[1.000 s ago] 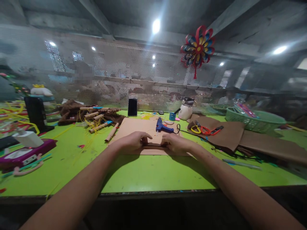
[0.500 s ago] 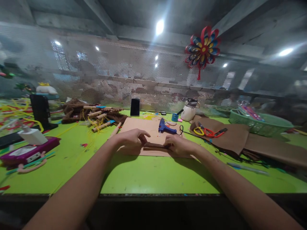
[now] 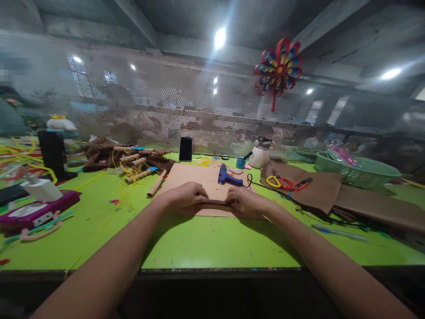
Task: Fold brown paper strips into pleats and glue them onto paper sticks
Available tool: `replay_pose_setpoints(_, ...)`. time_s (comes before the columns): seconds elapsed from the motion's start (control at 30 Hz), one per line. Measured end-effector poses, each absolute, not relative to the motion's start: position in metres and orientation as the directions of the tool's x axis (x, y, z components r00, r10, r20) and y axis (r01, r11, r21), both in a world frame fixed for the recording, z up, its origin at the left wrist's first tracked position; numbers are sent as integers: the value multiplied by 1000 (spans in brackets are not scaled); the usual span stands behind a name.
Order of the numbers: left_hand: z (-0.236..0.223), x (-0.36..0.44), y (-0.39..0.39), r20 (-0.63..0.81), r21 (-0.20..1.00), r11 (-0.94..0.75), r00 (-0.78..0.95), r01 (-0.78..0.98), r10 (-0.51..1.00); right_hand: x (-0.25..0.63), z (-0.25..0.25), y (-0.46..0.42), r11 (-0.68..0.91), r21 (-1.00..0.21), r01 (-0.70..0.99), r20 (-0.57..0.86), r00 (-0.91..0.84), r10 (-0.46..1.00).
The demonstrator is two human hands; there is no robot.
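A narrow folded strip of dark brown paper (image 3: 215, 203) lies across the near part of a tan board (image 3: 179, 177). My left hand (image 3: 191, 195) pinches the strip's left end, fingers curled down. At the other end my right hand (image 3: 242, 200) grips it with bent fingers. The strip's ends are hidden under my fingers. Just beyond my hands a blue glue gun (image 3: 229, 178) rests on the board, its black cord running off to the right.
Brown paper sheets (image 3: 318, 186) with orange-handled scissors (image 3: 288, 182) lie right, near a green basket (image 3: 358, 173). Paper rolls with yellow strands (image 3: 137, 168) lie left, beyond a purple power strip (image 3: 40, 208). A phone (image 3: 185, 149) and a white jug (image 3: 260, 153) stand behind.
My left hand has come down from partly raised fingers to a closed pinch on the strip's left end. My right hand keeps its grip. The view has shifted slightly.
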State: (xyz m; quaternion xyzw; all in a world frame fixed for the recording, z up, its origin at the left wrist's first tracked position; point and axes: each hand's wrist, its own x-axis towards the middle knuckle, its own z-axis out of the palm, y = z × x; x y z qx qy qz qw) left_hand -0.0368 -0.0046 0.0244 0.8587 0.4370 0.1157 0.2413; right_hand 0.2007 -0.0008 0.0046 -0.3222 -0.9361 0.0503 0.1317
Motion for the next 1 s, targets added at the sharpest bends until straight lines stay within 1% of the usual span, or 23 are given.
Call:
replay_pose_setpoints(0.13, 25, -31, -9, 46, 357, -604, 632, 713, 774, 196, 3, -1, 765, -149, 627, 231, -730, 643)
replay_pose_setpoints(0.2, 25, -28, -9, 85, 303, -641, 650, 705, 755, 192, 1, -1, 747, -120, 653, 237, -712, 661)
replay_pose_setpoints(0.37, 21, -22, -6, 138, 260, -693, 684, 673, 716, 183, -1, -1, 697, -9, 717, 259, -672, 694)
replay_pose_setpoints(0.47, 19, -18, -5, 157, 211, -694, 677, 688, 719, 179, -1, 0, 673, 25, 739, 259, -655, 710)
replay_pose_setpoints(0.57, 19, -13, -6, 164, 154, -660, 640, 735, 751, 177, -1, 0, 659, 9, 752, 262, -638, 724)
replay_pose_setpoints(0.63, 20, -11, -8, 169, 140, -642, 620, 754, 766, 177, 1, -1, 680, -9, 733, 259, -655, 710)
replay_pose_setpoints(0.73, 21, -10, -10, 170, 142, -639, 617, 756, 768, 177, 5, -5, 719, -34, 694, 243, -692, 679)
replay_pose_setpoints(0.9, 21, -17, -9, 157, 158, -666, 648, 729, 746, 181, 10, -8, 694, -115, 711, 184, -671, 718)
replay_pose_setpoints(1.0, 19, -21, -5, 133, 162, -689, 677, 706, 724, 186, 9, -2, 708, -143, 692, 148, -692, 707)
